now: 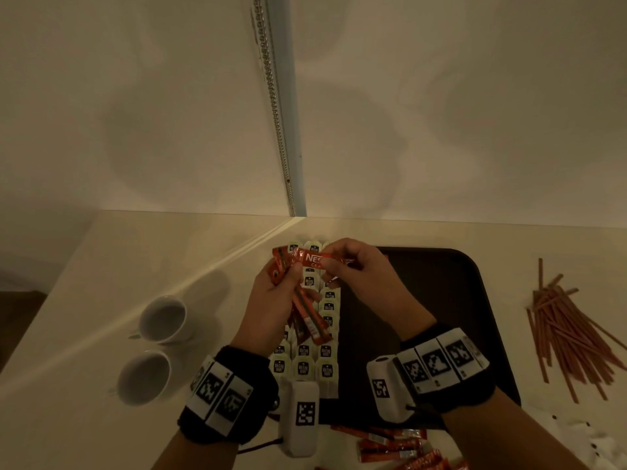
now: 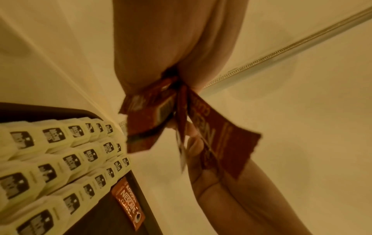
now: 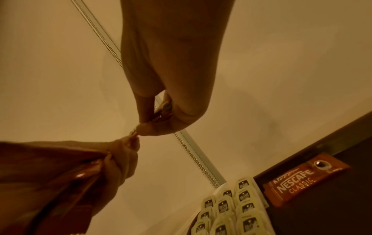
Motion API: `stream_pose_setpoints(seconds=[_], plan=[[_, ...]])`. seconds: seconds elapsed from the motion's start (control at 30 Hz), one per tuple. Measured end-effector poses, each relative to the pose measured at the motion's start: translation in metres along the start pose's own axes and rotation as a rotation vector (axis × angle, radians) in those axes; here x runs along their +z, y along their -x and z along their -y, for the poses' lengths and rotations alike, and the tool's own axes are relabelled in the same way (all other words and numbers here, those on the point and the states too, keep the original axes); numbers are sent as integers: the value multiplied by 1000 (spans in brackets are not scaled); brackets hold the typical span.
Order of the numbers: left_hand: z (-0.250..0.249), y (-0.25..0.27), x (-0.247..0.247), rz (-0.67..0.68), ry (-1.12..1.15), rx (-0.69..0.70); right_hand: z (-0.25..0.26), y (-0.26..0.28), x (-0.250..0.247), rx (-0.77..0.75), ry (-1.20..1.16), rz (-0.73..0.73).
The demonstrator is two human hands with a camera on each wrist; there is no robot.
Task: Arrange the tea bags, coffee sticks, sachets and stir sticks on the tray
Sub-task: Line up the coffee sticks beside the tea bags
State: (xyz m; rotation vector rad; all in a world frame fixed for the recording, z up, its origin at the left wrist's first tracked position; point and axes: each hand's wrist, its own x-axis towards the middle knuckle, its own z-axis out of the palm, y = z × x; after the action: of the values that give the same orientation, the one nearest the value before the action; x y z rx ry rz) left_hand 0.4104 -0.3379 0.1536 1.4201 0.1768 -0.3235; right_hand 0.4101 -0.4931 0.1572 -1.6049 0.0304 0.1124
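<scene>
Midair, one coffee stick (image 1: pixel 317 261) is pulled from the bunch (image 1: pixel 298 307).
Left hand (image 1: pixel 276 296) fingers are curled round it; right hand (image 1: pixel 356 266) fingertips pinch, likely for the tray (image 1: pixel 458 300) at 3 o'clock.

Dim, warm yellowish light throughout. Soft overlapping shadows fall on the wall (image 1: pixel 237 130) in the head view. Wide-angle bending curves the edges. Both wrist views are grainy, with the near hands and red packets blurred by motion.
</scene>
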Motion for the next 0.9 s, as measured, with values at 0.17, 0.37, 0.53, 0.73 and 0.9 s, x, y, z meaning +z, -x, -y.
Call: stream_pose_setpoints(seconds=[0.17, 0.37, 0.53, 0.73, 0.9], plan=[[-3, -10, -6, -286, 312, -49, 7, 12, -13, 93, -179, 288], [-6, -15, -3, -280, 357, -241, 12, 15, -1, 77, 17, 575], [-8, -6, -1, -64, 398, -113, 15, 13, 1, 78, -10, 438], [-19, 0, -1, -60, 54, 30, 25, 4, -15, -8, -8, 95], [-27, 3, 0, -5, 49, 68, 28, 4, -17, -14, 46, 78]])
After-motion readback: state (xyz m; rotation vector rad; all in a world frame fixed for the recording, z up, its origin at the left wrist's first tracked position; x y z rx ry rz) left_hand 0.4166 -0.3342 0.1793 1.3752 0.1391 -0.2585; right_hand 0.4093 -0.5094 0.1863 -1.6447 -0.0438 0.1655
